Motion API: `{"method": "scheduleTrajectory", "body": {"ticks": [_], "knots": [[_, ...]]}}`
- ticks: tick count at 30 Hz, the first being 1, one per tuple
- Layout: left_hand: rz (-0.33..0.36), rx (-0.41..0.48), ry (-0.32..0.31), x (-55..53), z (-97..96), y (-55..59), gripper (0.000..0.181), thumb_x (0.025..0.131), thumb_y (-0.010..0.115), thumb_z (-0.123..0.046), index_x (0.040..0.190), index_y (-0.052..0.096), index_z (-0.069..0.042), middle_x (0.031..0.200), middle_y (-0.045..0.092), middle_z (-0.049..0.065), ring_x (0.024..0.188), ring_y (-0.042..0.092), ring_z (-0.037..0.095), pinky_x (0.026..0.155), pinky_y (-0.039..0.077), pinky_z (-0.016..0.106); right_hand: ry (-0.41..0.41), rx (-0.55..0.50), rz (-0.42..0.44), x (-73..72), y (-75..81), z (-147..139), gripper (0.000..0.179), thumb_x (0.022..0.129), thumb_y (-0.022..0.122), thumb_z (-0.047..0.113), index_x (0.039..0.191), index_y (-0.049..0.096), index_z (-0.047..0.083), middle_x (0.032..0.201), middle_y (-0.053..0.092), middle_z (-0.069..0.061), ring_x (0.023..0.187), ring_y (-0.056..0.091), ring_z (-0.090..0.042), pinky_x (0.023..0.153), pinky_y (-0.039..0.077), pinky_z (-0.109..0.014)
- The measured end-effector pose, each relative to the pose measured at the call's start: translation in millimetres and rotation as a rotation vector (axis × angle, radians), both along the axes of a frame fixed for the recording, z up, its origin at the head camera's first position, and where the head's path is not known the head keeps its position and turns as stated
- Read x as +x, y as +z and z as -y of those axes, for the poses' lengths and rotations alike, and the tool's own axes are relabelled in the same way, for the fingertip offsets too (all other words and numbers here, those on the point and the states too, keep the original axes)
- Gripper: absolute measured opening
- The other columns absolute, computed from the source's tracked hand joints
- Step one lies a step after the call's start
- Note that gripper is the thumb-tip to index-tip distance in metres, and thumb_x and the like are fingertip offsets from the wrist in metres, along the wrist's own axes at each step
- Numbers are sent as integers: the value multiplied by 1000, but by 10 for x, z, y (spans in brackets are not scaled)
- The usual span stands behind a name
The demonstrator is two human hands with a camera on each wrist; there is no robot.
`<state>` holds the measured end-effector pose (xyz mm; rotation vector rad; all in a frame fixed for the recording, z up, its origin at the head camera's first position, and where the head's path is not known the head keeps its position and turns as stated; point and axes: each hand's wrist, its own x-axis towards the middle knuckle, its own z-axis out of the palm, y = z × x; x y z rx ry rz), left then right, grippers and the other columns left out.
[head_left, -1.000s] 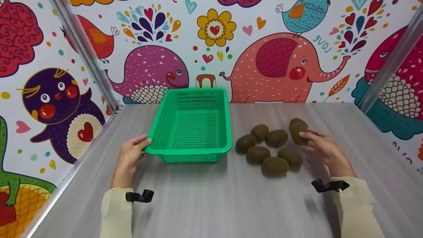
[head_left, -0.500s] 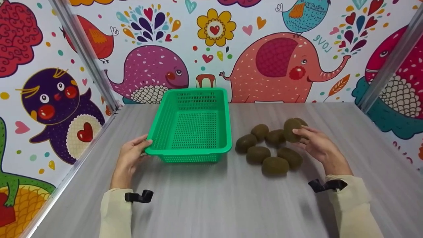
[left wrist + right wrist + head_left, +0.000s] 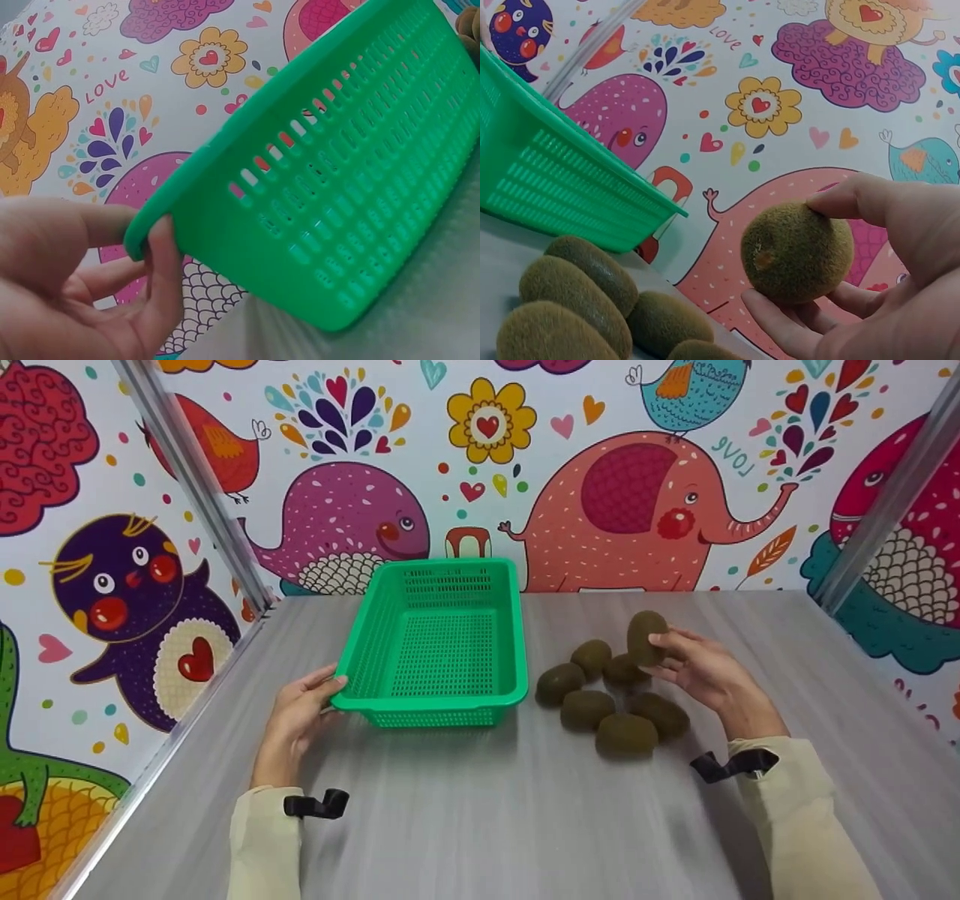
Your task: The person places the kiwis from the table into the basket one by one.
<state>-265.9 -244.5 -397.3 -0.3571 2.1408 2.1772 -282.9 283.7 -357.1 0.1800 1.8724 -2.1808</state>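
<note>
My left hand (image 3: 298,718) pinches the rim of a green plastic basket (image 3: 431,703) at its near left corner. In the left wrist view, thumb and fingers (image 3: 163,281) sit on both sides of that rim. A brown, fuzzy kiwi (image 3: 645,636) is held between the thumb and fingertips of my right hand (image 3: 709,671). The right wrist view has this kiwi (image 3: 799,251) end-on, raised above the others. Several more kiwis (image 3: 626,735) lie in a loose cluster on the table, right of the basket; the held one partly covers one of them (image 3: 619,671).
A grey wood-grain table (image 3: 465,817) lies under everything. Printed cartoon panels (image 3: 480,495) stand behind and at both sides, with metal posts (image 3: 202,480) at the corners. Black straps with small mounts (image 3: 735,765) circle both sleeves.
My right hand has lifted the kiwi and carried it left and toward the back, over the cluster's far edge. The left hand and the basket have stayed in place.
</note>
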Motion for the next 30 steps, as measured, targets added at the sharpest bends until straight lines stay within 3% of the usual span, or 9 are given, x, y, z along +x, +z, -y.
{"method": "scheduleTrajectory", "body": {"ticks": [4, 8, 13, 16, 20, 30], "knots": [[-3, -8, -8, 21, 32, 14, 59, 101, 61, -18, 154, 38, -4, 112, 63, -8, 85, 65, 1, 76, 55, 22, 8, -42, 13, -44, 73, 121, 89, 98, 67, 29, 162, 8, 14, 148, 32, -6, 135, 40, -24, 111, 42, -39], [-8, -17, -22, 40, 43, 29, 60, 102, 60, -18, 155, 36, -5, 120, 60, -3, 86, 65, 1, 77, 55, 22, 10, -58, 7, -85, 142, 223, 85, 97, 68, 30, 162, 13, 17, 154, 28, -7, 137, 41, -25, 111, 42, -39], [-10, 1, -32, 24, 25, 18, 59, 102, 59, -17, 154, 37, -4, 120, 60, -2, 86, 65, 2, 76, 55, 21, -3, -34, 0, -125, 254, 318, 77, 95, 70, 33, 156, 25, 19, 146, 38, -3, 138, 42, -26, 113, 41, -39], [-8, -16, -28, 19, 14, 9, 59, 102, 60, -18, 154, 38, -4, 117, 60, -4, 84, 64, 2, 75, 55, 21, 3, -21, -15, -145, 328, 386, 71, 96, 69, 33, 153, 29, 18, 139, 42, -1, 138, 43, -27, 113, 41, -39], [-6, -52, -28, 22, 7, 0, 58, 102, 59, -20, 154, 38, -5, 124, 58, 0, 83, 63, 1, 74, 54, 20, 0, -7, -23, -168, 417, 494, 67, 96, 69, 32, 151, 34, 18, 137, 44, -1, 135, 47, -27, 109, 45, -38], [-8, -41, -9, 11, -18, -2, 57, 101, 60, -19, 153, 41, -5, 116, 60, -2, 76, 62, 1, 69, 53, 19, 13, -34, -13, -247, 541, 832, 60, 100, 62, 23, 151, 32, 14, 135, 46, -5, 133, 49, -29, 108, 47, -40]]}}
